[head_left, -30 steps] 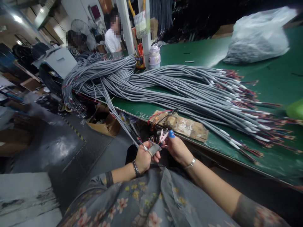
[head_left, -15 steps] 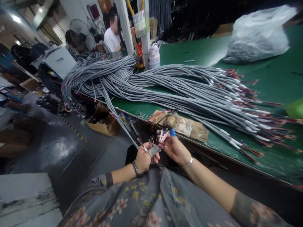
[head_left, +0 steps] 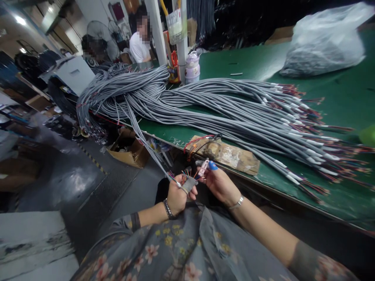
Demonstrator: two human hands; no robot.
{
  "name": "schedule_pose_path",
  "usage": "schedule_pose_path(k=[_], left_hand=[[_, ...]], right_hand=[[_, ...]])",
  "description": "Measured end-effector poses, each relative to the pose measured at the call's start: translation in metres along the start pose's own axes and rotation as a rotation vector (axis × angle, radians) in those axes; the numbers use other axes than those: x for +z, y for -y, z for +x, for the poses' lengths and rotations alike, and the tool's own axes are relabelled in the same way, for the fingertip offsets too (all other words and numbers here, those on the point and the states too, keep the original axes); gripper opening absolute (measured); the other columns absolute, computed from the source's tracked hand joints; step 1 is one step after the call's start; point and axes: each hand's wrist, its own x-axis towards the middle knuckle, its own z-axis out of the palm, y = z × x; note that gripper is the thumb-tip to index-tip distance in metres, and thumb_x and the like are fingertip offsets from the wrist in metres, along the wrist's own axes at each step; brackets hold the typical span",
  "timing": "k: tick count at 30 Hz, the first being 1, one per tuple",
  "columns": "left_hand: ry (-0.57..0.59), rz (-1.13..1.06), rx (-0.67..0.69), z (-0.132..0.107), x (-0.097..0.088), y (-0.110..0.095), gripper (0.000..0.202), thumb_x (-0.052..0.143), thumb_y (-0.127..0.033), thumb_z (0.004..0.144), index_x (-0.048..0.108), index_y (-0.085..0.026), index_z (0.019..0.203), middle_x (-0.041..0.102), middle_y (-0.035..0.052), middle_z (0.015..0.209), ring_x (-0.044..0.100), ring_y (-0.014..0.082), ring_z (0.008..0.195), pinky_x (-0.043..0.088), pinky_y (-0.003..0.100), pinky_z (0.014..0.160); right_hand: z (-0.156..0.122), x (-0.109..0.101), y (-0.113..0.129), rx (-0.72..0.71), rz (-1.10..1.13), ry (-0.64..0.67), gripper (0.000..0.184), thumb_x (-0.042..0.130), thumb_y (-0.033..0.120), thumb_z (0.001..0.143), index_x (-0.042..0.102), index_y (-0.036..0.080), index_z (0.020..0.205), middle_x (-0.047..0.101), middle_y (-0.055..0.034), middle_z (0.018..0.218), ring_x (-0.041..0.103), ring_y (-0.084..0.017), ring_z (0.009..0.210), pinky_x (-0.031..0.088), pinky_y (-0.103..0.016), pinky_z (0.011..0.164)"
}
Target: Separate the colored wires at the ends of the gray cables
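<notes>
My left hand (head_left: 177,195) is closed round the end of a grey cable (head_left: 158,162), just above my lap. Thin coloured wires (head_left: 187,172) fan out from its grip, and a grey wrap (head_left: 190,185) covers its thumb. Close on the right, my right hand (head_left: 221,183) pinches a small pink hinged tool (head_left: 203,167), whose exact kind I cannot make out. That hand has a blue cover (head_left: 213,165) on its thumb. An orange wire runs between the left hand's bundle and the pink tool; whether the tool grips it is too small to tell.
Many grey cables (head_left: 205,105) with bared coloured ends lie across the green table (head_left: 216,64). A worn wooden block (head_left: 240,158) sits at the near edge. A plastic bag (head_left: 325,43), a lilac bottle (head_left: 192,68), a cardboard box (head_left: 129,152) and a seated person (head_left: 139,47) are farther off.
The pink tool has turned, and its two arms, spread in a V before, now appear together. My right hand has shifted slightly right and down. My left hand keeps its hold.
</notes>
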Motion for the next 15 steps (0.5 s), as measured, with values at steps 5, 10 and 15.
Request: schedule_pose_path(k=[5,10,15], left_hand=[[-0.044,0.022,-0.026,0.0028,0.0053,-0.0057,0.044,0.067,-0.058,0.066,0.055,-0.017,0.068,0.059,-0.0022,0.049,0.047,0.0065,0.033,0.030,0.018,0.035],[-0.037,-0.013,-0.041,0.0031,0.0049,-0.0053,0.045,0.069,-0.059,0.063,0.054,-0.016,0.067,0.058,-0.0023,0.048,0.046,0.0067,0.033,0.030,0.018,0.034],[-0.015,-0.018,-0.044,0.0029,0.0048,-0.0048,0.045,0.070,-0.058,0.063,0.054,-0.016,0.068,0.057,-0.0032,0.047,0.047,0.0067,0.033,0.030,0.018,0.034]], right_hand=[[0.0016,-0.0010,0.0035,0.105,0.020,-0.021,0.033,0.077,0.052,0.064,0.066,0.023,0.073,0.067,0.0009,0.069,0.056,-0.012,0.059,0.043,-0.023,0.051],[-0.0019,-0.0036,0.0015,-0.049,-0.070,-0.049,0.038,0.078,0.055,0.060,0.063,0.022,0.068,0.059,0.0031,0.059,0.050,-0.011,0.053,0.041,-0.023,0.049],[-0.0025,-0.0052,-0.0025,-0.221,-0.176,-0.111,0.044,0.074,0.061,0.060,0.057,0.021,0.060,0.051,0.0043,0.052,0.041,-0.010,0.049,0.037,-0.025,0.049]])
